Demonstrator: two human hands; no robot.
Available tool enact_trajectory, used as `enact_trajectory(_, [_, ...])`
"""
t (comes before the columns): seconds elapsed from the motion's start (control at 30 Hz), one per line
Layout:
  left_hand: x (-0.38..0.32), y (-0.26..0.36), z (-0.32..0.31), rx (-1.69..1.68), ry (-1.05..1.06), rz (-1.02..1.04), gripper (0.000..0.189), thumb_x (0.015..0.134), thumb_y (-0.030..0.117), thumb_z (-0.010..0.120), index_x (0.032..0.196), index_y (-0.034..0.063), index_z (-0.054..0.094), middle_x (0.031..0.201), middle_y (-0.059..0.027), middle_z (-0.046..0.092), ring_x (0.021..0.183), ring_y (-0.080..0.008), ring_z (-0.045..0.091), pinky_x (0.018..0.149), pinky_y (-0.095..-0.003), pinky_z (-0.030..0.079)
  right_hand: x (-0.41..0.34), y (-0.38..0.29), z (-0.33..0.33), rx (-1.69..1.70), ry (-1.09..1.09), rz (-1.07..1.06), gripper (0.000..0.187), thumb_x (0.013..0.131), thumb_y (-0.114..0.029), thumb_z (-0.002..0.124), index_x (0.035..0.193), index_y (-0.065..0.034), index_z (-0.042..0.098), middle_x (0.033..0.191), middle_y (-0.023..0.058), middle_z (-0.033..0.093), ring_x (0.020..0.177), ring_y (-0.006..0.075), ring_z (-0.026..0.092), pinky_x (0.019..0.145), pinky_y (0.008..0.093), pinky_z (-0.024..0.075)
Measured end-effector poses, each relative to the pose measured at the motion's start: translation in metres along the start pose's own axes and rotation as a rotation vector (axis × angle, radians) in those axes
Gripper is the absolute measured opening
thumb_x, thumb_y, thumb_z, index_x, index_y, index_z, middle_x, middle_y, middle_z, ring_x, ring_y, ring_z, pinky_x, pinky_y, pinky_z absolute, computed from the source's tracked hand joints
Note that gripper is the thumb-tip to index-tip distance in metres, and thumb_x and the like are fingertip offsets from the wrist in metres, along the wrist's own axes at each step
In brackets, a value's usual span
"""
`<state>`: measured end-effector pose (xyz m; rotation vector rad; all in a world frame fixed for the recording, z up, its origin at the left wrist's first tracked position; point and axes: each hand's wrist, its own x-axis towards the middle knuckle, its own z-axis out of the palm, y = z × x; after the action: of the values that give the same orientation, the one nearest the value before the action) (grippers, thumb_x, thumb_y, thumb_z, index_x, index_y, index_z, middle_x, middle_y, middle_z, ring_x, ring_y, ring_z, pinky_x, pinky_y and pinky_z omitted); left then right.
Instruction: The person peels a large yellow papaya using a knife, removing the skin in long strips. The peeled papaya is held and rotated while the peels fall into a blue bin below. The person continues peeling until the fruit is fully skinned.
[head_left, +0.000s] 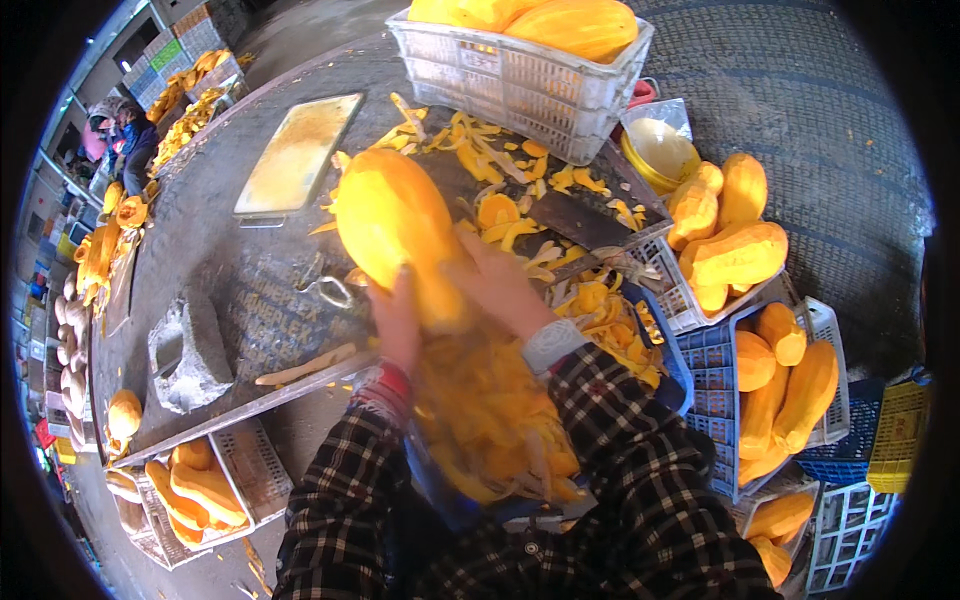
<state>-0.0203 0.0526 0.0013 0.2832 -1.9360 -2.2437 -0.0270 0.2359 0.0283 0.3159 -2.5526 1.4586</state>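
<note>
A peeled orange squash (394, 217) is held between my two hands above the table. My left hand (396, 319) grips its lower left side and my right hand (499, 281) its right side; its lower end is blurred. Below, a blue crate (442, 487) full of orange peelings (495, 420) stands against my body. Strips of peel (480, 154) lie scattered on the dark table (225, 277) behind the squash. To the left of my left hand are a metal loop-shaped tool (334, 292) and a long pale strip (307, 365) near the table's edge.
At the back stand a white crate of squashes (517, 75) and a yellow bucket (660, 154). A cutting board (300, 154) and a concrete block (191, 356) are on the left. Crates (709, 405) with peeled squashes line the right. Far left, people (135, 142) are beside more squashes.
</note>
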Motion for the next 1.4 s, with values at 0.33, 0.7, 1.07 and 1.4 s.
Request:
enact_trajectory(0.33, [0.048, 0.010, -0.016, 0.735, 0.105, 0.658, 0.086, 0.094, 0.034, 0.080, 0.168, 0.0198, 0.039, 0.167, -0.0345, 0.028, 0.153, -0.0529, 0.032, 0.125, -0.0618, 0.030, -0.142, 0.121, -0.197, -0.406, 0.416, 0.419, 0.025, 0.098, -0.023, 0.066, 0.110, -0.0045, 0.077, 0.089, 0.0254, 0.075, 0.083, 0.0425, 0.074, 0.075, 0.0494, 0.0595])
enact_trajectory(0.7, [0.056, 0.005, -0.017, 0.696, -0.046, 0.741, 0.073, 0.110, 0.030, 0.063, 0.171, 0.0105, 0.029, 0.171, -0.0280, 0.016, 0.157, -0.0430, 0.026, 0.129, -0.0485, 0.024, -0.261, 0.194, -0.119, -0.788, -0.177, 0.466, 0.039, 0.094, -0.021, 0.068, 0.130, -0.0040, 0.065, 0.108, 0.0232, 0.076, 0.098, 0.0426, 0.074, 0.084, 0.0508, 0.0594])
enact_trajectory(1.07, [0.050, 0.038, -0.032, 0.629, -0.181, 0.579, 0.065, 0.104, 0.022, 0.072, 0.162, 0.0101, 0.047, 0.163, -0.0192, 0.031, 0.150, -0.0328, 0.042, 0.123, -0.0432, 0.038, -0.262, 0.151, -0.106, -1.022, 0.089, 0.198, 0.042, 0.089, -0.015, 0.071, 0.130, -0.0045, 0.068, 0.129, 0.0184, 0.070, 0.124, 0.0371, 0.064, 0.104, 0.0457, 0.0519])
enact_trajectory(1.4, [0.042, 0.050, -0.045, 0.191, -0.253, 0.307, 0.049, 0.109, 0.020, 0.058, 0.158, 0.0174, 0.055, 0.153, -0.0047, 0.058, 0.132, -0.0207, 0.062, 0.103, -0.0393, 0.055, -0.334, 0.052, 0.077, -0.184, -0.537, 0.110, 0.023, 0.097, -0.022, 0.063, 0.112, -0.0061, 0.069, 0.092, 0.0205, 0.070, 0.086, 0.0402, 0.073, 0.073, 0.0528, 0.0590])
